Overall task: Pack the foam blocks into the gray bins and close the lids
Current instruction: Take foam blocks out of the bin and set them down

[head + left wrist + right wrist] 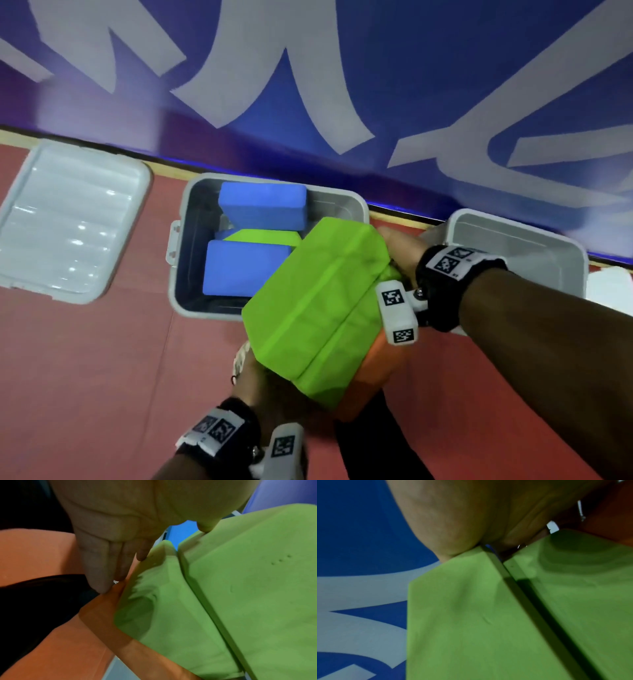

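Two green foam blocks [318,301] lie side by side and are clamped end to end between my hands, over the near right corner of the open gray bin [178,274]. My left hand [263,383] holds their near end, thumb on top [204,526] and fingers [99,572] down the end face. My right hand [400,250] grips the far end [471,513]. An orange block [373,377] sits right under the green blocks [240,595]. Inside the bin are two blue blocks [263,205] and another green one [263,238].
A second open gray bin [513,240] stands to the right, against the blue and white wall banner [342,68]. A gray lid [68,219] lies upside down on the red floor mat [102,377] left of the first bin.
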`<state>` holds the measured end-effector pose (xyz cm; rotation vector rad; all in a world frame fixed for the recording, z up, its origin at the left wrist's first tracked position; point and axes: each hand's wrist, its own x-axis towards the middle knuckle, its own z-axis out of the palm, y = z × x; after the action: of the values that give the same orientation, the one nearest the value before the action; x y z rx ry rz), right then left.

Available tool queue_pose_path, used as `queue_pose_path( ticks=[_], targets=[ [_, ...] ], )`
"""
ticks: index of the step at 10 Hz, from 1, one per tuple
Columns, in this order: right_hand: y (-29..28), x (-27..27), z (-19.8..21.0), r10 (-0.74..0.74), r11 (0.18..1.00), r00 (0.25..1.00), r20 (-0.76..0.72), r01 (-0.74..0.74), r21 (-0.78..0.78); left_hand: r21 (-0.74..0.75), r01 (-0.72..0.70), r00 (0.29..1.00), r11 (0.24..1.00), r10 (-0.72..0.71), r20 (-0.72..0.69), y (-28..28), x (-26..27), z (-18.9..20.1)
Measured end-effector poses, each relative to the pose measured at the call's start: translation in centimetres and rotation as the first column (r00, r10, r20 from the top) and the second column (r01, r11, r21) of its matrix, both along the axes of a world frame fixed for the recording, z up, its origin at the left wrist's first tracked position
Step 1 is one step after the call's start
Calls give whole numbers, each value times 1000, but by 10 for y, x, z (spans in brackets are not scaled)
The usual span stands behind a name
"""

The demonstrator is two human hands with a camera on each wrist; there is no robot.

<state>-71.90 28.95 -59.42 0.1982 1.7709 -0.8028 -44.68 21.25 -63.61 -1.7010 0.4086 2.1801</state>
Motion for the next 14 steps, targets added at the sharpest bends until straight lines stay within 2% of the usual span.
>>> queue_pose_path(
  ticks=[1, 2, 3, 4, 5, 7, 8, 10, 12, 13, 14],
  targets=[
    [-27, -33, -18, 159, 983, 980, -118, -146, 115, 81, -107, 994, 991, 105, 27, 14, -21, -34],
    [-51, -52, -30, 312, 946, 920, -236, -278, 164, 9, -47, 988, 999, 45, 148, 15, -49, -50],
    [-73, -56, -28, 303, 951, 899, -317, -265, 156, 2, -70, 961, 998, 67, 268, 7, -64, -58],
    [-62, -45, -38, 212, 970, 956, -201, -181, 161, -18, 34, 971, 999, -29, 236, -2, -77, -57],
    [-36, -29, -41, 257, 955, 959, -121, -233, 182, -31, 148, 966, 989, -138, 218, -9, -89, -47],
    [-4, 1, -36, 216, 955, 976, 18, -215, 206, -59, 266, 953, 962, -254, 163, -28, -111, -14],
    [-9, 11, -21, 196, 965, 981, -3, -192, 179, -105, 340, 938, 935, -329, 107, -40, -122, 12],
    [-18, 24, 65, 94, 989, 983, -156, -74, 131, -300, 475, 870, 827, -493, 17, -68, -137, 101],
    [-2, 57, 184, 19, 996, 939, -344, 11, 85, -517, 581, 693, 628, -715, -89, -74, -148, 236],
    [8, 81, 246, 2, 991, 905, -425, 56, 124, -620, 574, 592, 535, -794, -137, -63, -144, 308],
    [28, 93, 296, 41, 993, 878, -476, 17, 118, -697, 542, 517, 470, -840, -165, -45, -139, 359]
  ],
)
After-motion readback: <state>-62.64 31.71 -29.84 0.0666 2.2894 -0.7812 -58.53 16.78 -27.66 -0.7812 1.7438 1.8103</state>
